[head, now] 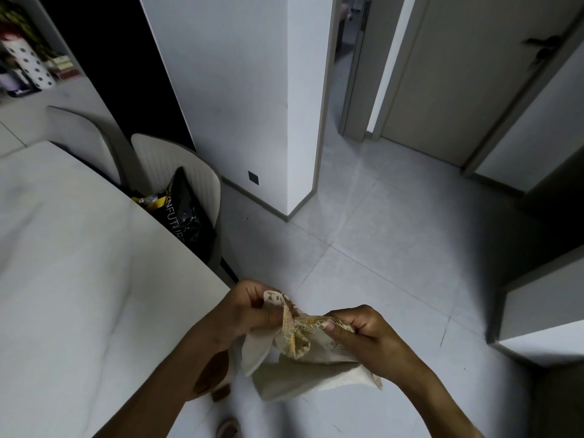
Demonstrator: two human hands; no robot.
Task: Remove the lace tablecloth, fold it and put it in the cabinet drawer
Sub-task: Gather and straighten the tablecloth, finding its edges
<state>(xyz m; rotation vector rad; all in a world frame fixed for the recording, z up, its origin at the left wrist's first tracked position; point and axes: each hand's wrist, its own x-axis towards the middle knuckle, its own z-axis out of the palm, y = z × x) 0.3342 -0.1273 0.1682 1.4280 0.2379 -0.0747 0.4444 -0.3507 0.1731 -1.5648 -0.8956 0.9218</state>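
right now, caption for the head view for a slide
Both hands, left and right, pinch the lace tablecloth beside the table.

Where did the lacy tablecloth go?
In the head view, the cream lace tablecloth hangs bunched at the bottom centre, pinched between the left hand and right hand, above the grey tiled floor just right of the white table.
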